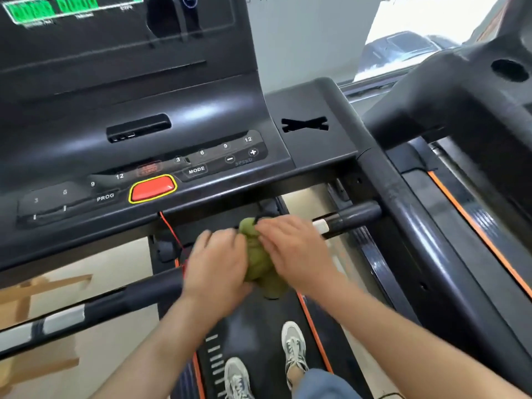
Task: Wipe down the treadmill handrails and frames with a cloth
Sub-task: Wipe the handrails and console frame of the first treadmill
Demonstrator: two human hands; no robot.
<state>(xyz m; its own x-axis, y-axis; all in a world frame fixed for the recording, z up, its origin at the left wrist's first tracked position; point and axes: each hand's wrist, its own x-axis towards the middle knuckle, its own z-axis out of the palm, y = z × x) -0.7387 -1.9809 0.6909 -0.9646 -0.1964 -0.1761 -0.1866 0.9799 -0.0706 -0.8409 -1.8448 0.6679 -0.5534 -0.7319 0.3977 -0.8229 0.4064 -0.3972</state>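
Not much to judge progress by tbh; the green cloth sits mid-frame under the console, scrunched into a lumpy wad; left hand and right hand both clench it; it seems off the lower-left handrail and the right-of-centre grip, so I'd guess the wiping's mostly ahead.

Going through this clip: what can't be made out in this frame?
Head view, green console display readout: blurred, cut by top edge.
Head view, crumpled green cloth: mostly covered by left hand and right hand; right grip motion-blurred.
Head view, black left handrail bar: its end hidden behind left hand.
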